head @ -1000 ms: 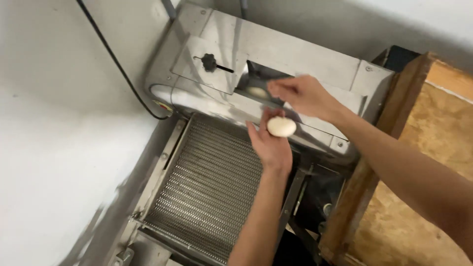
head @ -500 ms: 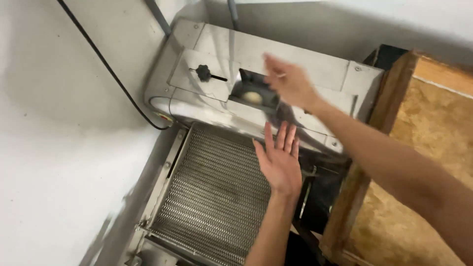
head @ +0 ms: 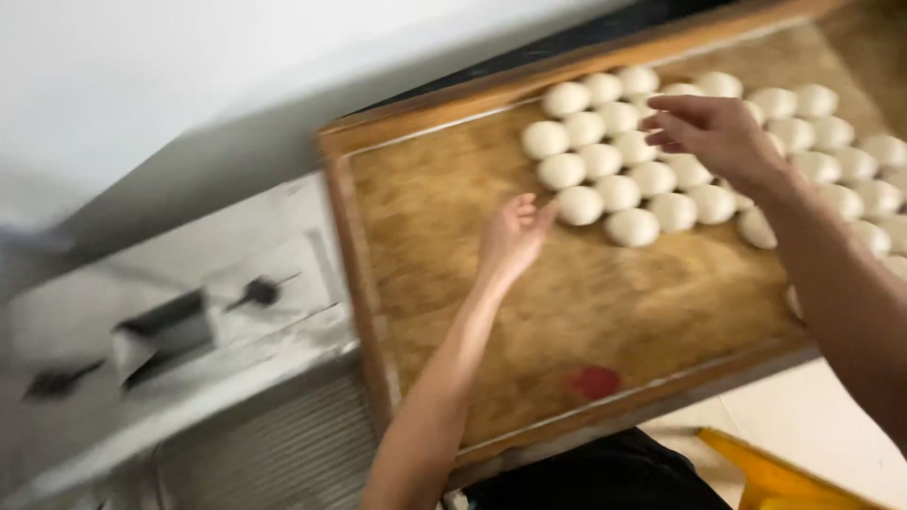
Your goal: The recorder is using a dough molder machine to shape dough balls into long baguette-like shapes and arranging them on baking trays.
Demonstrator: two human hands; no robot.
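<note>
Dough balls (head: 661, 179), pale and round, lie packed in rows on the far right part of a wooden tray (head: 453, 246). Over them hovers the right hand (head: 713, 132), fingers loosely curled and gripping nothing, fingertips just above the upper rows. Beside the nearest ball reaches the left hand (head: 515, 236), open-palmed and empty, close to it yet apart. Left of the tray sits a blurred metal machine (head: 179, 331) with a ribbed belt (head: 274, 453).

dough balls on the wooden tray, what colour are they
Pale cream-white dough balls, seen in the head view.
</note>
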